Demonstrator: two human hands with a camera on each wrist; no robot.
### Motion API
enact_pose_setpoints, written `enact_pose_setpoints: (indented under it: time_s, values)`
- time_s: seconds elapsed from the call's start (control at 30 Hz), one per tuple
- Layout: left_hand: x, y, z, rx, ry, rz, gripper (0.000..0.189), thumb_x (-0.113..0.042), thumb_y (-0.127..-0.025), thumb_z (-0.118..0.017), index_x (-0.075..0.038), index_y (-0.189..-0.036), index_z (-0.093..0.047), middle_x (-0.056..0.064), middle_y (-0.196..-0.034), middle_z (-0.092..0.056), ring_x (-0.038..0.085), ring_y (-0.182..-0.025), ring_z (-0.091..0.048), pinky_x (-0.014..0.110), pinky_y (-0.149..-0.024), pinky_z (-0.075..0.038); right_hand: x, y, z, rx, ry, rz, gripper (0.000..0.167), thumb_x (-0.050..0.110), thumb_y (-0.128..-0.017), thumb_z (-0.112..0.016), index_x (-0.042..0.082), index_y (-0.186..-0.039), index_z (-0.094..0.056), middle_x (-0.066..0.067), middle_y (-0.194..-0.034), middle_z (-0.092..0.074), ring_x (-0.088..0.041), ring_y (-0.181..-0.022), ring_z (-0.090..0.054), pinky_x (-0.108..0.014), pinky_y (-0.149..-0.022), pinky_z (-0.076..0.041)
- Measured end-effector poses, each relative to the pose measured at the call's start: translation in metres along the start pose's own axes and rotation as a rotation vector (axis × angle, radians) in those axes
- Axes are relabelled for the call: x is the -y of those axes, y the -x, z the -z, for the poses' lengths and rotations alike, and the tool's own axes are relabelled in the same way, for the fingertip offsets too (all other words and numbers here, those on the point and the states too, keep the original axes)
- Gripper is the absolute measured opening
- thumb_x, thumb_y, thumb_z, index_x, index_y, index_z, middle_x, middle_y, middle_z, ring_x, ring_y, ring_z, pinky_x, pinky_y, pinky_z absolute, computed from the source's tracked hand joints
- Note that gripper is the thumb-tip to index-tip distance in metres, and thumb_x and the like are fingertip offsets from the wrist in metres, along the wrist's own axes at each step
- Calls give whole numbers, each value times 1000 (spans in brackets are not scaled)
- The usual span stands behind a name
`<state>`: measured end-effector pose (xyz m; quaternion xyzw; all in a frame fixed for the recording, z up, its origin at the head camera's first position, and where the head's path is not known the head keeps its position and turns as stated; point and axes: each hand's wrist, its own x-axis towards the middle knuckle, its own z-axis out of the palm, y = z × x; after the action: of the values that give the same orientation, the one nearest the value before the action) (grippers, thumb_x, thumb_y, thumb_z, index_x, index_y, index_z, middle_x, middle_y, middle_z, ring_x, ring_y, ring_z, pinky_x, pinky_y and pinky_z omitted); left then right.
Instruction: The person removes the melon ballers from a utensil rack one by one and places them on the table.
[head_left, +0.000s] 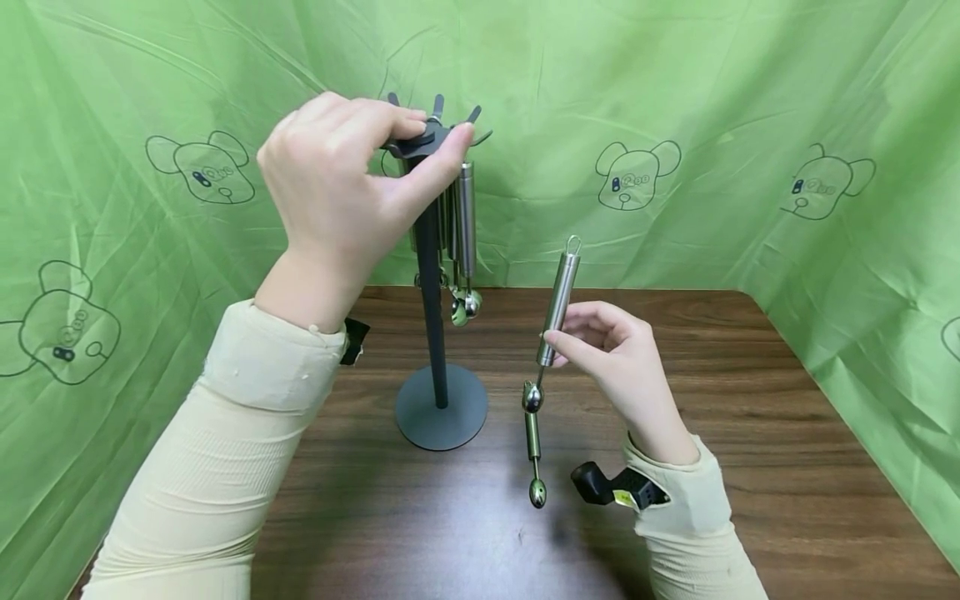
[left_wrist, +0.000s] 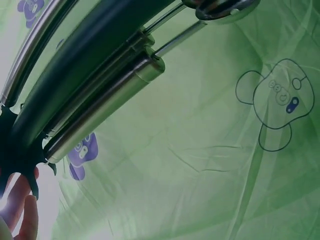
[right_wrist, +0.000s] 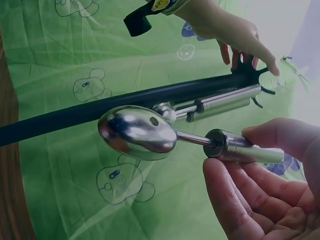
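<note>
The right hand (head_left: 615, 354) is pinching a scoop (head_left: 558, 304) in its grip, over the worktop (head_left: 750, 433) and beside the stand (head_left: 432, 317). The left hand (head_left: 337, 171) is pinching the stand's top. More scoops (head_left: 467, 221) are hanging there, and the pole and left hand are hiding some of them. A lower scoop (head_left: 532, 437) is lying nearer, its top end hiding behind the held one. Green cloth (head_left: 525, 75) is hanging behind. The left wrist view is cutting off the scoop ends.
</note>
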<state>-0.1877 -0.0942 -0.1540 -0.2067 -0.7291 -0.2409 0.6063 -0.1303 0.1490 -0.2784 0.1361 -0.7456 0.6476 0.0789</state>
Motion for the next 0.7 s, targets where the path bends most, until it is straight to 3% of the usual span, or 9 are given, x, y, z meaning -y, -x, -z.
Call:
enact_pose_setpoints:
  time_s: [0.33, 0.57, 0.7]
  values:
    - [6, 0, -1, 22, 95, 56, 33, -45, -82, -71, -14, -76, -81, -2, -80, -78, 24, -71, -70, 44, -61, -51, -21, 11, 8, -31, 29, -76, 17, 9, -86, -73, 2, -100, -67, 5, -81, -72, -11, -63, -69, -27, -68, -60]
    - [13, 0, -3, 7, 252, 95, 25, -35, -79, -76, -11, -76, -81, 1, -81, -78, 23, -73, -71, 24, -70, -50, -30, 14, 13, -22, -3, -109, 14, 5, -86, -72, 4, -99, -67, 6, -80, -71, -10, -62, -69, -27, -66, -60]
    - [16, 0, -4, -4, 336, 107, 21, -30, -78, -77, -9, -75, -80, 2, -80, -78, 24, -74, -73, 20, -72, -50, -33, 16, 15, -12, 18, -138, 14, 2, -87, -70, 1, -100, -66, 11, -78, -71, -9, -62, -69, -26, -67, -59]
